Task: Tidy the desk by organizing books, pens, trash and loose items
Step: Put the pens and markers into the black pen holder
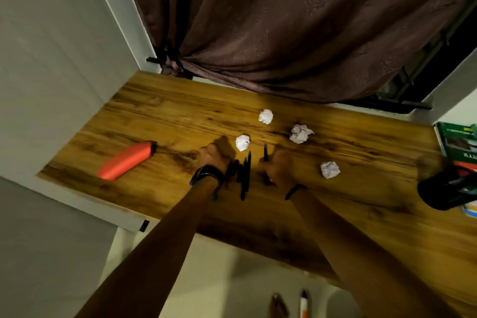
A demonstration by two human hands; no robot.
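Your forearms reach over the glossy wood-grain desk (pixel 160 116), right hand (pixel 280 168) clenched on a slim dark pen (pixel 265 152), left hand (pixel 213 157) curled beside loose pens (pixel 245 175), its grip unclear.

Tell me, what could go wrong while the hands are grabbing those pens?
1. The loose pens between the left hand and right hand might roll off the near desk edge; one pen on the floor already lies below.
2. The paper ball sits close by and could get knocked away.
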